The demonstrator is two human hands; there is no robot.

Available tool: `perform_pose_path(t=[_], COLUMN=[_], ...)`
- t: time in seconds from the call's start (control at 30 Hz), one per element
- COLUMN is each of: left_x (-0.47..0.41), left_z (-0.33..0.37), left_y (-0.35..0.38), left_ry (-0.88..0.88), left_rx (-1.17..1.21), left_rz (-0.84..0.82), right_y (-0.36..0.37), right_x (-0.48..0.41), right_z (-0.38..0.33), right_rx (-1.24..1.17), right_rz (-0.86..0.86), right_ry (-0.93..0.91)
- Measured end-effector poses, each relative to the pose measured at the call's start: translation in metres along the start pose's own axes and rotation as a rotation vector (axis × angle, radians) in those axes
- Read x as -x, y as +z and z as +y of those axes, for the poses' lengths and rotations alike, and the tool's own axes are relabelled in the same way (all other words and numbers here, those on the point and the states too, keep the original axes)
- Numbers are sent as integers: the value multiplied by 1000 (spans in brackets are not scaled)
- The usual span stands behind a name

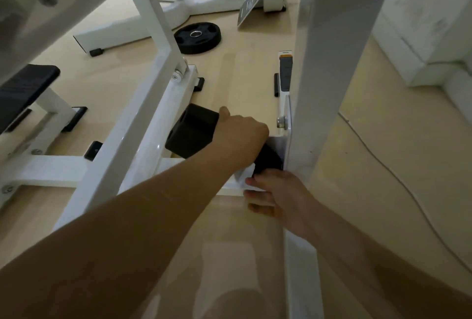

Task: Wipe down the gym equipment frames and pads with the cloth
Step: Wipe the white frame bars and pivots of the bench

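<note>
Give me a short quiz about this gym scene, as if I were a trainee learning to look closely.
1. True or false: the black weight plate lies flat on the floor.
2. Multiple choice: the left hand reaches to which thing? A. a black pad. B. a yellow post. C. the thin cable on the floor.
3. Fill in the blank: the machine frame is painted ____.

Key: 1 true; 2 A; 3 white.
</note>
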State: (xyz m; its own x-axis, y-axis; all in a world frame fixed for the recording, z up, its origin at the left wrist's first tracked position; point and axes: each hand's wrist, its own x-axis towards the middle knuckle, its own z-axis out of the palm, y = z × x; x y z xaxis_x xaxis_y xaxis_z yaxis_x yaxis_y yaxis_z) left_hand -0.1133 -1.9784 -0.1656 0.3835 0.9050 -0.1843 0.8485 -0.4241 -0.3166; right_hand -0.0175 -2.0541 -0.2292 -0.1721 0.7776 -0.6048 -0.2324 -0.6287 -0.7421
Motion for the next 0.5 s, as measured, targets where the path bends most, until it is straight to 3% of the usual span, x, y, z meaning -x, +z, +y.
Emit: perform_pose_path(t=[0.07,0.17,0.23,0.3,0.37,0.47,0.5], left_x=[9,27,37,38,41,34,27], left_z=[-3,-25,-43,-44,-29,-11,-8], left_y=[3,6,2,-4,-6,-3,-4], left_ry=[14,-69,-68,58,139,32,8], left_rx=[56,76,119,95,81,464,561], left_rz=[53,262,185,-13,-11,211,200], right_y=[8,32,48,53,48,33,32], right_x=[-6,-13,-16,-18,-14,-9,-9], right_z=[-3,-12,-19,-21,-20,-11,-9], right_rx=[-202,-220,-166,-174,-236,-312,-342], right_rz=[-36,0,43,69,127,212,211], right_ry=[0,-71,-69,-54,-70,-148,-160])
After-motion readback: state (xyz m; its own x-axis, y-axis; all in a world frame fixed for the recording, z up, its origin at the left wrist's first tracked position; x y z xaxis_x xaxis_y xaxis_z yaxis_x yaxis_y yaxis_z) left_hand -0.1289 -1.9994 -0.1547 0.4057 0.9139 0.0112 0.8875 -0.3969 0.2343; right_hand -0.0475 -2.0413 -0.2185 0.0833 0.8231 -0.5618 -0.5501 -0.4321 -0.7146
